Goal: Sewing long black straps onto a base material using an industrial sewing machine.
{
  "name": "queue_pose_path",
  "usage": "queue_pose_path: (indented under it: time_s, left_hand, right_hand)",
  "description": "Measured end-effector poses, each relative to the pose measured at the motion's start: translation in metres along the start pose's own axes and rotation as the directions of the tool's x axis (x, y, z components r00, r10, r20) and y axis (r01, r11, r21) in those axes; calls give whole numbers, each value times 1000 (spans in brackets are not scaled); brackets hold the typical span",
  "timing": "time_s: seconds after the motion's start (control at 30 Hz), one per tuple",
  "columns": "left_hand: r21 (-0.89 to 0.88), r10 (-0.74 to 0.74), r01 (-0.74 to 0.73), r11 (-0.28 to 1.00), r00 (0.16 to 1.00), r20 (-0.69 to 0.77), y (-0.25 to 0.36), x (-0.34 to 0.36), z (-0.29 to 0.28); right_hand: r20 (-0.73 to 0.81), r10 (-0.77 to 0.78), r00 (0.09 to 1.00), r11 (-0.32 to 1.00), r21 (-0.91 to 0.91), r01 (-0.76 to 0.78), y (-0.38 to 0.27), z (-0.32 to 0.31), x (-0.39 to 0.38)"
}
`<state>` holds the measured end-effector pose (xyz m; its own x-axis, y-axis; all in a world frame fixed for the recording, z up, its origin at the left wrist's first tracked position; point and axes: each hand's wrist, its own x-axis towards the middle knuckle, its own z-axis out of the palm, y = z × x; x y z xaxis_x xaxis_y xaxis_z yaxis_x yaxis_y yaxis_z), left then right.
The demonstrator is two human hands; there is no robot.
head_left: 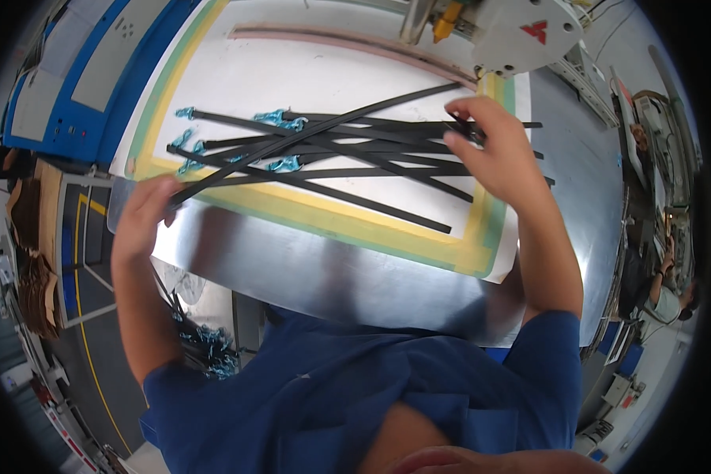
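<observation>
The long black strip (403,99) on top of the loose pile lies slantwise in front of the person, its long axis running from near the left hand (144,213) at the lower left up to a far end at the upper right. The left hand is the nearer one: its fingers are closed on the strip's near end, just over the front edge of the taped sheet. The right hand (494,146) is below and a little to the right of the far end, apart from it; its thumb and forefinger are curled in a narrow gap around something dark, and whether they grip it firmly I cannot tell. Beneath, the other black strips (387,208) cross one another at shallow angles, mostly running left to right, several with crumpled blue wrapping (284,164) at their left ends. They lie on a white sheet (324,67) bordered with yellow and green tape (324,209), which rests on a shiny metal tabletop (284,257). Along the sheet's far side runs a pinkish bar (347,37), with a pale machine head (529,35) near its right end. Below the tabletop's left side hangs a bundle of dark strips with blue tips (213,347).
</observation>
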<state>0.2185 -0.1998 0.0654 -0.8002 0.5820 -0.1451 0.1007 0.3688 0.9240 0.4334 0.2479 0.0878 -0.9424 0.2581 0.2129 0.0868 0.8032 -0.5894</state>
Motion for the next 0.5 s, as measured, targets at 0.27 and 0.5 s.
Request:
queue_pose_path:
  time_s: [0.27,0.5]
  left_hand:
    - [-592,210,143,793,848,487,94,19,178]
    - [-614,326,83,785,787,524,70,8,216]
  right_hand:
    - [289,-290,912,864,490,120,-57,-4,-72]
    - [193,216,957,280,927,-250,-34,32,-88]
